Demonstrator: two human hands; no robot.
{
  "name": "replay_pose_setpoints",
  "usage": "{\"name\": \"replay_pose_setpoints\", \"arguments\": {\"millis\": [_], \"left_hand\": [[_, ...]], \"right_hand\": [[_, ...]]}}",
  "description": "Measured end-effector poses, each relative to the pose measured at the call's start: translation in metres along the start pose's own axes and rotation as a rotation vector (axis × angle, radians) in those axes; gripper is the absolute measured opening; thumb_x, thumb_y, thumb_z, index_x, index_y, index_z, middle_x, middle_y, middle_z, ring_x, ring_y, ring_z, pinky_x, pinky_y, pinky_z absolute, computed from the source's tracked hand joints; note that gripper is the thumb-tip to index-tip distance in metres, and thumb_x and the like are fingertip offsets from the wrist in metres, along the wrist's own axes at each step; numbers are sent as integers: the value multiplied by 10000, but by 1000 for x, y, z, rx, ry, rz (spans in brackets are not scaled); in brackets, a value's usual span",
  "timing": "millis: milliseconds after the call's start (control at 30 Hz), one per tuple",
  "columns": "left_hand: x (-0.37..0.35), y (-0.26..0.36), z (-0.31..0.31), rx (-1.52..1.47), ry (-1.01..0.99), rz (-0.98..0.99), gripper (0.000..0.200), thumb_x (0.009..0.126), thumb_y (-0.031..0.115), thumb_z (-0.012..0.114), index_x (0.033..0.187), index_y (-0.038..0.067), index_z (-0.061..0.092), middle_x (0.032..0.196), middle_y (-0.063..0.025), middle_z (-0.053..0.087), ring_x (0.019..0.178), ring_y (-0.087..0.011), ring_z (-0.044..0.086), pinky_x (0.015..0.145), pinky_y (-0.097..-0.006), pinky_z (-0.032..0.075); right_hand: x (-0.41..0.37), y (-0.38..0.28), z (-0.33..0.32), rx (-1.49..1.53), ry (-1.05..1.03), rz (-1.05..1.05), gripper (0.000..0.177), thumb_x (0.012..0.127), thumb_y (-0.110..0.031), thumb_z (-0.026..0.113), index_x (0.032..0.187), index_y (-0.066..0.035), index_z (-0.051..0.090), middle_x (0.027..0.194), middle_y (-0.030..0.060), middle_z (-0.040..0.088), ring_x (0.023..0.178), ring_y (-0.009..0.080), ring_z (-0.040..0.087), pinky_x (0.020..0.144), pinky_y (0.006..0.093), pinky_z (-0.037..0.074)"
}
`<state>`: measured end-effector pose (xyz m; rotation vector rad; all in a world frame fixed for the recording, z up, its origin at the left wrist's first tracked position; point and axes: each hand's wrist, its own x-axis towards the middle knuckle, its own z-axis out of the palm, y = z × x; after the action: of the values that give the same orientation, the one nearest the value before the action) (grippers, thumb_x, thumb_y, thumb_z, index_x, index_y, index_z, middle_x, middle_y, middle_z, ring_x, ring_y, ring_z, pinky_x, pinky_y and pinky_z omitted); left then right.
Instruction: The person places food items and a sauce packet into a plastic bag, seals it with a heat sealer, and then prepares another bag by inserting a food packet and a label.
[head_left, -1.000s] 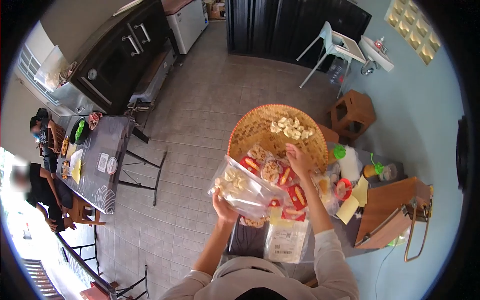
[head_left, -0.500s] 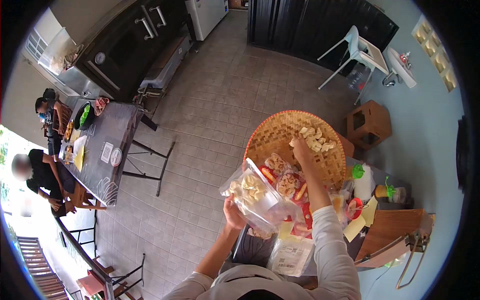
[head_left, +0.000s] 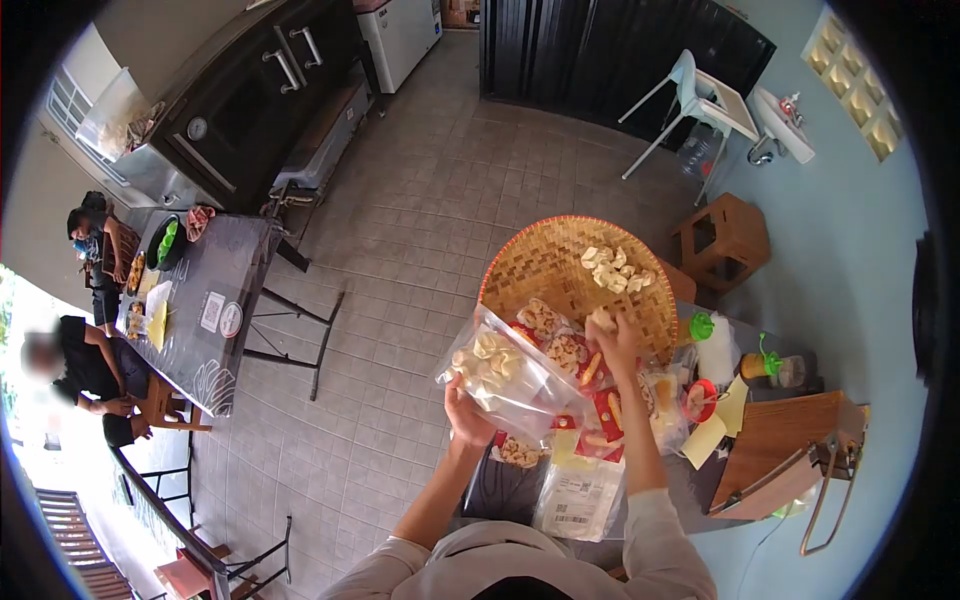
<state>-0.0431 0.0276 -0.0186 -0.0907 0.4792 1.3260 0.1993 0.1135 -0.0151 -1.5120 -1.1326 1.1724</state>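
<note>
My left hand [head_left: 467,415] is closed on a clear plastic bag [head_left: 535,400] with several pale folded dumplings [head_left: 487,362] inside. Between the fingers of my right hand [head_left: 622,345] is a pale dumpling [head_left: 602,320], held over the near edge of a round woven bamboo tray [head_left: 530,262]. More loose dumplings [head_left: 612,270] lie in a cluster on the tray's far right part. Red-labelled packs of brown crumbly food [head_left: 542,318] sit below the tray, partly covered by the bag and my right hand.
Green-capped bottles [head_left: 701,327], a red-rimmed container [head_left: 700,398] and yellow papers [head_left: 704,442] stand or lie to the right, near a wooden box [head_left: 775,450]. A labelled packet [head_left: 578,505] lies close to me. Two people sit by a dark table [head_left: 225,270] at left.
My right hand has drawn back from the dumpling cluster toward me and the bag, with a dumpling in its fingers. My left hand still holds the bag. The view has shifted slightly.
</note>
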Motion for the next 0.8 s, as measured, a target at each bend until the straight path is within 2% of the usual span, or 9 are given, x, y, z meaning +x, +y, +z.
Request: {"name": "replay_pose_setpoints", "arguments": {"millis": [33,133,200,333,400,467,533,667,800], "left_hand": [[-2,0,1,19,16,38,612,786,458,420,1247,59,367,1222,-115,449,1103,-274,439,936,-402,338],[-3,-2,5,34,-30,70,599,793,446,413,1247,58,366,1212,-111,455,1111,-268,434,938,-400,337],[-4,-9,11,47,-59,74,589,798,438,410,1248,62,365,1215,-104,452,1116,-264,428,937,-396,337],[-17,-32,28,53,-62,34,583,801,431,406,1255,69,357,1221,-99,445,1119,-263,422,932,-399,339],[-28,-41,34,113,-81,-71,584,800,425,407,1260,71,348,1220,-95,445,1118,-262,424,934,-397,334],[-32,-49,32,137,-50,-91,583,798,419,407,1264,74,343,1222,-92,444,1117,-259,425,932,-400,331],[-37,-55,30,147,-128,-83,582,794,422,410,1261,79,348,1219,-87,446,1115,-258,427,926,-401,336],[-47,-59,30,166,-118,-73,585,789,431,411,1254,80,355,1218,-80,448,1114,-256,428,923,-399,339],[-51,-58,24,129,-156,-100,587,782,440,414,1251,92,362,1216,-71,451,1114,-250,431,925,-401,340]], "right_hand": [[-24,-1,-5,-36,-15,-11,288,775,-128,631,993,10,502,770,70,582,623,111,578,512,230,472],[-87,7,-15,113,-40,-115,254,782,-114,627,967,15,511,703,53,581,483,97,524,413,224,413],[-129,-12,-8,307,-92,41,238,788,-119,621,969,-1,521,713,48,575,448,78,485,377,206,362],[-167,-14,-2,330,-168,176,225,813,-150,593,977,-13,523,703,35,567,413,72,454,368,208,337],[-174,-15,2,687,-151,214,217,840,-199,560,932,-5,529,675,38,557,388,62,421,342,195,301],[-181,-22,0,788,-169,262,219,853,-225,537,949,-31,514,653,34,557,400,61,431,345,188,299],[-187,-39,1,1023,-135,398,261,860,-223,525,1052,-52,481,738,51,575,408,57,416,344,183,289],[-194,-32,1,921,-139,347,366,859,-228,526,1177,-82,422,787,43,539,409,47,378,348,178,285],[-203,-28,11,539,-148,259,422,862,-237,518,1235,-107,372,724,2,442,378,37,317,334,169,247]]}}
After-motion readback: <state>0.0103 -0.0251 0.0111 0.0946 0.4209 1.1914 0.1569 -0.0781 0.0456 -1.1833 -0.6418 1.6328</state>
